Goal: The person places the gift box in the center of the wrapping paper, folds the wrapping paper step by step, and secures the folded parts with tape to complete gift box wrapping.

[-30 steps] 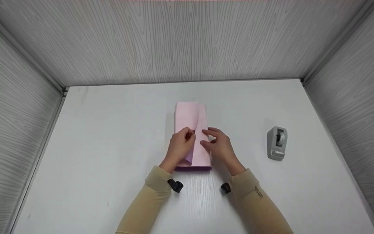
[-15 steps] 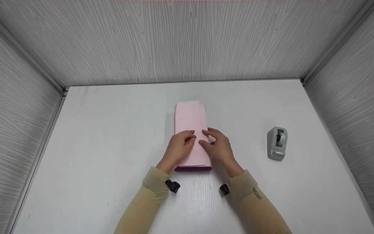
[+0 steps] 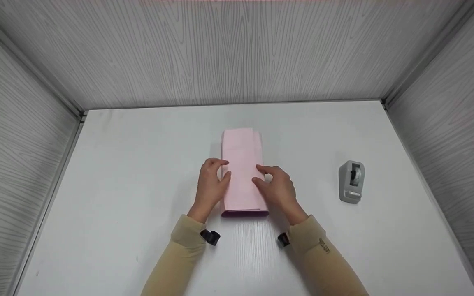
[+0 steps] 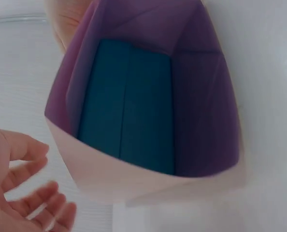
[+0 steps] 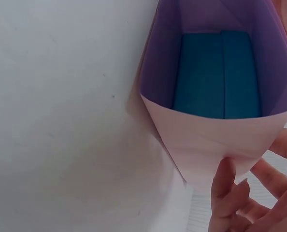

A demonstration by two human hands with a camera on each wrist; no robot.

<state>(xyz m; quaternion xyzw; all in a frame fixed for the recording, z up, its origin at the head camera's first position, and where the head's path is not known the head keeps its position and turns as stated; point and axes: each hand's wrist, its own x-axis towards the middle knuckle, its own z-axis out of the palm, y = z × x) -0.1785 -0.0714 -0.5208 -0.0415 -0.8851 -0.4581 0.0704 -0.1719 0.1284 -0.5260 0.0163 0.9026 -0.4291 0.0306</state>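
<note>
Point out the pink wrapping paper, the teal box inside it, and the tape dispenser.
Pink wrapping paper (image 3: 241, 172): head view, on its upper face.
Teal box (image 4: 138, 108): left wrist view, on the face showing in the opening.
Tape dispenser (image 3: 347, 184): head view, on its grey body.

Fingers (image 5: 224, 181) on pink paper (image 5: 196, 135)

– What sort of place is this?
– A work booth, by the look: a white surface (image 3: 138, 164) boxed in by grey wood-grain panels (image 3: 237, 49) on three sides, with a tape dispenser (image 3: 350, 191) standing on it.
</note>
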